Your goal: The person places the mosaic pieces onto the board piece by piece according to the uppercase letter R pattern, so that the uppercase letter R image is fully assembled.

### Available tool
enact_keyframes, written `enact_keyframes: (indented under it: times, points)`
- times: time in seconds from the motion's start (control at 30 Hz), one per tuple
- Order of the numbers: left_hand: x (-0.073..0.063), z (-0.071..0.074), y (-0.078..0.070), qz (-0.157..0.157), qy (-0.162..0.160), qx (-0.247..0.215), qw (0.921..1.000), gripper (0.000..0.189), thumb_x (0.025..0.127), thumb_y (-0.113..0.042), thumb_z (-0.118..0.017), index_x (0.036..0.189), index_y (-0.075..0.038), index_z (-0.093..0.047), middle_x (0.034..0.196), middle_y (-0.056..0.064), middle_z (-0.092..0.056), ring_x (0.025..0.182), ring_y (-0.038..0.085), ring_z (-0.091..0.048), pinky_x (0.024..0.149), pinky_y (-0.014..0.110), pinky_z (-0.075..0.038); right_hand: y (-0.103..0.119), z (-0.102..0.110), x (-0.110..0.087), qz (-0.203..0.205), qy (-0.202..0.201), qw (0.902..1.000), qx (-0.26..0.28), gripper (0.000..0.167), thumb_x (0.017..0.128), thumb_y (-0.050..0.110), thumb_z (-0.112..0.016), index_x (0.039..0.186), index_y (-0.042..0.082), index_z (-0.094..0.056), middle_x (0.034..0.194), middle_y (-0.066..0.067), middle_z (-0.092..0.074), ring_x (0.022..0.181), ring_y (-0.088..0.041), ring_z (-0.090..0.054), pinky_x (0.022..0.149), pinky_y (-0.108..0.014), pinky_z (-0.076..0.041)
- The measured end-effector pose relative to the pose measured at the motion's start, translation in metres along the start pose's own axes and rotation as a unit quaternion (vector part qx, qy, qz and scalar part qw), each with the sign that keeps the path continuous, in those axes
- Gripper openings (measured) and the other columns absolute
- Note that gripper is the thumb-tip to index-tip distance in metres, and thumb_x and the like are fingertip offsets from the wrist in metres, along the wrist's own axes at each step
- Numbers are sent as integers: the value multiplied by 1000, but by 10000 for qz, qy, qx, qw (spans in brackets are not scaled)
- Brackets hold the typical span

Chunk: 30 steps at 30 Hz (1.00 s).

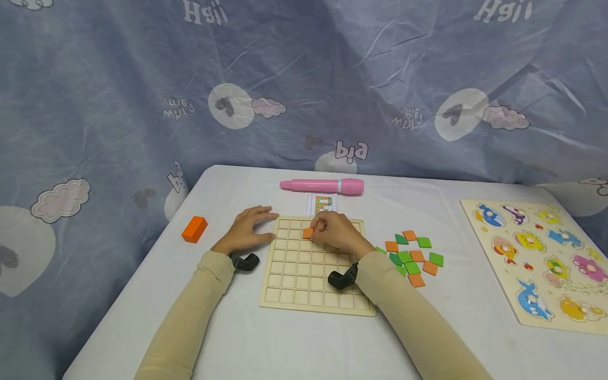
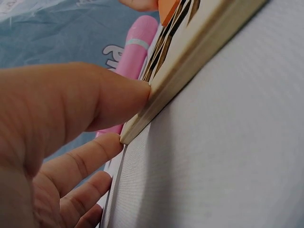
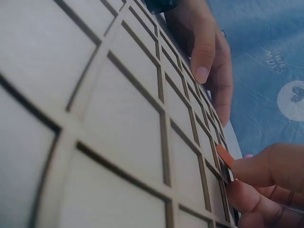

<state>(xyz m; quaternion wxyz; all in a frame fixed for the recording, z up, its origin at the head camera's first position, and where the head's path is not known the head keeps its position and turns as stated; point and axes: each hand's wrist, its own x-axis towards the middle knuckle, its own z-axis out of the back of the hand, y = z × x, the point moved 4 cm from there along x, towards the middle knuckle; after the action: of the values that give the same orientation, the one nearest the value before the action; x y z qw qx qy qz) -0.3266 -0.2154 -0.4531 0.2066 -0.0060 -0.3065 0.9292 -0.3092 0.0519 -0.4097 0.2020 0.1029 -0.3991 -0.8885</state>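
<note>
A wooden grid board (image 1: pixel 287 268) lies flat on the white table. At its far left corner, my left hand (image 1: pixel 245 230) is spread; in the left wrist view the thumb (image 2: pixel 116 97) and index fingertip touch the board's edge. My right hand (image 1: pixel 334 230) reaches over the far rows and pinches a small orange square tile (image 1: pixel 307 233) between thumb and fingertips. In the right wrist view that orange tile (image 3: pixel 225 156) stands tilted at the grid's cells. Just beyond the board lies a small pattern card (image 1: pixel 323 203) with a coloured grid figure, partly covered by the right hand.
Loose orange and green tiles (image 1: pixel 417 256) are scattered right of the board, some behind the right forearm. A pink marker-shaped object (image 1: pixel 322 186) lies at the back. An orange block (image 1: pixel 195 229) sits on the left. A sea-animal puzzle board (image 1: pixel 527 264) occupies the right side.
</note>
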Motion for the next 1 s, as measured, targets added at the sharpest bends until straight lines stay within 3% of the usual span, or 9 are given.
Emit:
enact_keyframes:
  times: [0.7,1.0]
  points:
    - [-1,1,-4,-36,-20,-4,10000,62,93,-30,-77,149,-9,-66,166,19,-47,159,44,-31,128,66,-17,4,-5,4,-291,218,9989,-297,18,93,11,-79,109,7,-73,79,2,-59,66,-14,-47,65,-30,-40]
    - [0,1,-3,-93,-55,12,9999,61,92,-30,-78,149,-10,-66,166,18,-48,159,44,-32,127,67,-18,0,3,-2,135,485,9985,191,24,99,10,-75,122,3,-72,91,-2,-68,72,-13,-53,69,-30,-45]
